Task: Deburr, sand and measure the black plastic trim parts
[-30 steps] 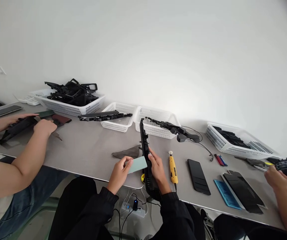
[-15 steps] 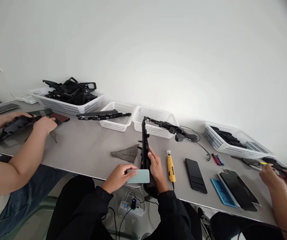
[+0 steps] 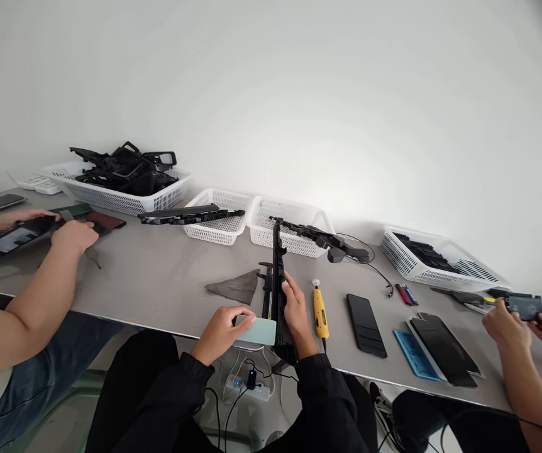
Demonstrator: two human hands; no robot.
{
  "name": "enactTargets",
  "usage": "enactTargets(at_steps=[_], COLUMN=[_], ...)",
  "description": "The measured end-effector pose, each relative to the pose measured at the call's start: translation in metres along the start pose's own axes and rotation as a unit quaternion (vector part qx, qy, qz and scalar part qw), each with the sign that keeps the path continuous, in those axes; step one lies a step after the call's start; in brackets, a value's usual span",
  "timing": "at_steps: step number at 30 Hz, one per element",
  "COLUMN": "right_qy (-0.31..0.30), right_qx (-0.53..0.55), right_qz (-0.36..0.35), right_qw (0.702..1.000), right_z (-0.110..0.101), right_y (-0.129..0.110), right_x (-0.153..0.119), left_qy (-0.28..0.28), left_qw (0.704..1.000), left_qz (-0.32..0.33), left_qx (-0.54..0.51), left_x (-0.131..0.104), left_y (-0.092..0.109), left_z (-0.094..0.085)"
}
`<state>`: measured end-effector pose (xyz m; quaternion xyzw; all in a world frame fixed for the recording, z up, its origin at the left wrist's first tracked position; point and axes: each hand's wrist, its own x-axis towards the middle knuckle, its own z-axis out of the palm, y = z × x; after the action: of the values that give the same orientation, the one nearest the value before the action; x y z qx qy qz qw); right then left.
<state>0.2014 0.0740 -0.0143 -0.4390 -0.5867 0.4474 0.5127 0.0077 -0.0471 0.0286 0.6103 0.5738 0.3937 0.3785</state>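
Observation:
My left hand [image 3: 220, 335] pinches a pale green flat rectangular piece [image 3: 260, 331] between thumb and fingers, over the table's front edge. My right hand [image 3: 295, 313] is wrapped round a long, narrow black plastic part [image 3: 279, 267] with clips along it. The part points away from me, its near end past the table edge. The green piece's right end overlaps or meets the part's near end; whether they touch I cannot tell. Left of the part lies a black caliper [image 3: 267, 290], beside a grey cloth [image 3: 237, 287]. A yellow rotary tool [image 3: 320, 313] lies to the right of my right hand.
Along the wall stand white baskets, one heaped with black frames [image 3: 129, 170]; long black parts [image 3: 190, 215] rest across another. A phone [image 3: 366, 325] and a blue tray [image 3: 415, 353] lie at right. Co-workers' hands handle parts on both sides. A power strip [image 3: 247, 387] sits below.
The black part has turned slightly, and more of the caliper shows beside it. My left hand still holds the green piece. The co-worker at right has turned their part to show a broad face.

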Motion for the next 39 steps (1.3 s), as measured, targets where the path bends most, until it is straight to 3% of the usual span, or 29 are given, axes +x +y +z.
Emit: enactTargets(at_steps=[3,8,13,15,22,29,31,35,39], right_qy=[-0.007,-0.028,-0.063,-0.066,-0.075,-0.074,-0.074,-0.079,-0.067], right_qx=[0.006,0.004,0.006,0.007,0.004,0.002,0.004,0.009,0.007], right_qz=[0.002,0.01,0.012,0.011,0.004,0.0,-0.002,-0.006,-0.014], right_qw=[1.0,1.0,0.998,0.998,0.997,0.997,0.997,0.997,0.998], right_z=[0.0,0.001,0.002,0.002,0.002,0.003,0.003,0.004,0.004], right_y=[-0.004,-0.011,-0.013,-0.013,-0.01,-0.01,-0.01,-0.008,-0.008], right_x=[-0.001,-0.002,-0.005,-0.006,-0.007,-0.006,-0.006,-0.005,-0.004], left_qy=[0.025,0.135,0.058,0.059,0.189,0.026,0.042,0.131,0.147], left_qw=[1.0,0.99,0.998,0.998,0.981,0.999,0.998,0.991,0.986], left_qz=[-0.01,-0.015,-0.008,-0.008,-0.041,0.02,0.015,-0.015,-0.056], left_qx=[0.0,-0.036,-0.018,-0.01,-0.036,0.023,0.038,0.023,-0.049], left_x=[0.001,0.005,0.004,0.005,0.011,0.002,0.003,0.012,0.032], left_y=[-0.002,-0.006,-0.005,-0.005,-0.01,0.0,0.0,-0.006,-0.009], left_z=[0.002,-0.002,-0.004,-0.001,0.006,0.003,0.004,0.009,0.011])
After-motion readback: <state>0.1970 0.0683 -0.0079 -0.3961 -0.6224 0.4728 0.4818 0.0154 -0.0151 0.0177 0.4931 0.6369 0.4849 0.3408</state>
